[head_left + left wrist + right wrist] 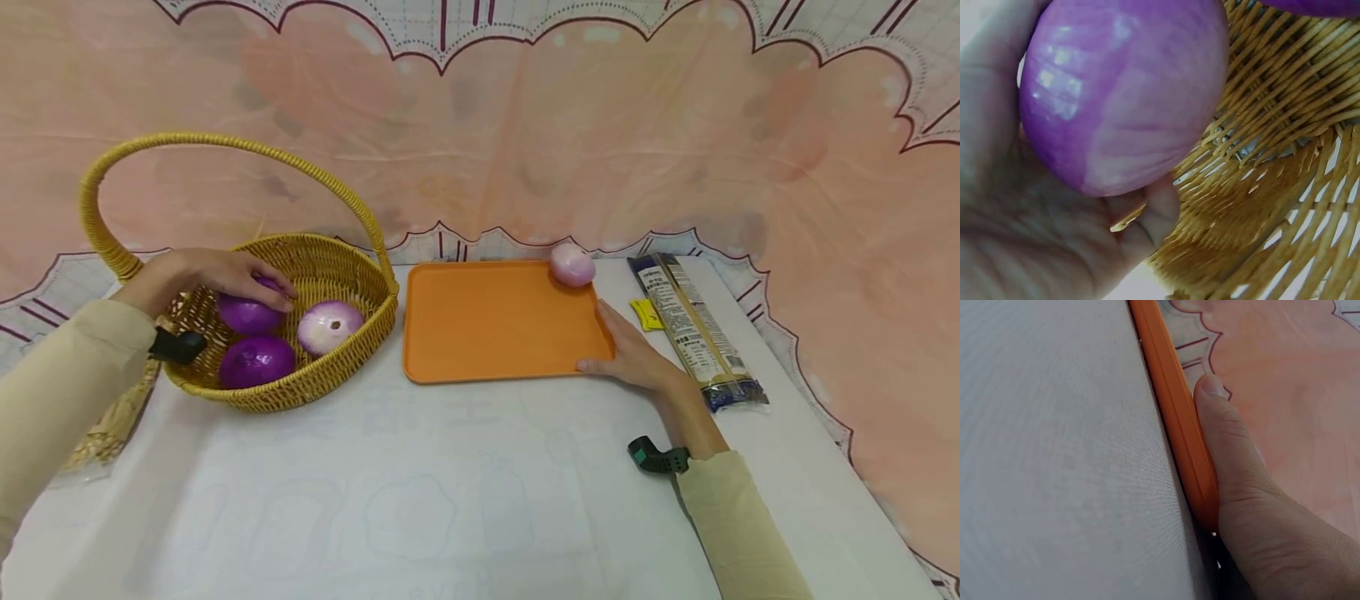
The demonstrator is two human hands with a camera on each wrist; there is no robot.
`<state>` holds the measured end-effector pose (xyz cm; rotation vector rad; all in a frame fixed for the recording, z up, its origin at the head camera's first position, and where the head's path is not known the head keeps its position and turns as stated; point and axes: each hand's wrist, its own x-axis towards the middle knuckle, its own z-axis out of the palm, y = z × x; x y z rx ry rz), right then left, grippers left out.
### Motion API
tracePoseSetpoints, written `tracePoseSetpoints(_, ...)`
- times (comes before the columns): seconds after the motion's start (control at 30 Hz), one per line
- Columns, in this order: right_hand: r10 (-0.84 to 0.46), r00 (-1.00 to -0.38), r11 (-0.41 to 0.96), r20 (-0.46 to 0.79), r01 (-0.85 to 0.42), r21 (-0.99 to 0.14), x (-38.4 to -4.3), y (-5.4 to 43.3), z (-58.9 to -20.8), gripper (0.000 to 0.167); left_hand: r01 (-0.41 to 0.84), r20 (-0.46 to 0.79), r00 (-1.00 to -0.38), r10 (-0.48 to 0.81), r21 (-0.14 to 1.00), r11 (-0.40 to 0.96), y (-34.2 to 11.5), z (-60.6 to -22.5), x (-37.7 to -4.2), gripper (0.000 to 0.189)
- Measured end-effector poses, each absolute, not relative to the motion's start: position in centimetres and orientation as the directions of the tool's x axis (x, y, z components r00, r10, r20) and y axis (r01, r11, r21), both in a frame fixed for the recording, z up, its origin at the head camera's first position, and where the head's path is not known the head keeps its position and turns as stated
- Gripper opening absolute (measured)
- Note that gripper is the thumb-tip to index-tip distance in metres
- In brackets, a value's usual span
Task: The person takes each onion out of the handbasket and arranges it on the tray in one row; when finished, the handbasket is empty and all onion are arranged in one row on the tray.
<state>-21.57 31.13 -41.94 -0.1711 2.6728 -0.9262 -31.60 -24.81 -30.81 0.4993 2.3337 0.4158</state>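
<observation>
In the head view my left hand [217,275] reaches into a yellow wicker basket [300,392] and grips a purple onion [251,315] from above. The left wrist view shows the same onion [1125,94] against the palm, its skin glossy purple and paler on one side. Two more onions lie in the basket: a dark purple one [257,362] and a pale one [331,326]. My right hand [633,354] rests at the near right corner of an orange tray [495,321], thumb along the near rim, fingers by the right side. A light purple onion [572,265] sits at the tray's far right corner.
Right of the tray lie a small yellow packet [647,315] and a long, dark-ended package [697,329]. Another clear bag [112,433] shows partly behind the basket's left side. The basket's tall handle [232,143] arches above it. A patterned cloth [480,142] hangs behind the white table [450,483].
</observation>
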Motion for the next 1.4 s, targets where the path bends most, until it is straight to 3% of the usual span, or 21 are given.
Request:
tracePoseSetpoints(0.27, -0.221, -0.945, 0.783, -0.24, -0.025, -0.622, -21.6, 31.2, -41.9, 0.118, 0.105, -0.614, -0.673, 0.412, 0.471, 0.876, -24.6, -30.9, -31.2, 0.066)
tracePoseSetpoints(0.53, -0.221, -0.945, 0.779, -0.241, -0.022, -0.626, -21.5, 31.2, -41.7, 0.118, 0.234, -0.496, -0.752, 0.434, 0.415, 0.879, -24.3, -30.3, -30.6, 0.055)
tracePoseSetpoints(0.67, -0.221, -0.946, 0.783, -0.238, -0.027, -0.621, -21.5, 31.2, -41.7, 0.119, 0.289, -0.478, -0.759, 0.443, 0.363, 0.886, -24.1, -29.6, -30.2, 0.054)
tracePoseSetpoints(0.9, -0.216, -0.947, 0.793, -0.237, -0.029, -0.608, -21.5, 31.1, -41.8, 0.119, 0.319, -0.533, -0.71, 0.461, 0.341, 0.884, -23.9, -27.9, -29.4, 0.062)
tracePoseSetpoints(1.13, -0.218, -0.946, 0.794, -0.239, -0.03, -0.607, -21.5, 31.0, -41.6, 0.119, 0.378, -0.544, -0.676, 0.496, 0.321, 0.868, -24.6, -26.3, -28.5, 0.056)
tracePoseSetpoints(1.4, -0.214, -0.944, 0.783, -0.25, -0.013, -0.622, -21.5, 31.1, -41.7, 0.119, 0.361, -0.605, -0.583, 0.542, 0.405, 0.84, -26.0, -25.3, -28.2, 0.049)
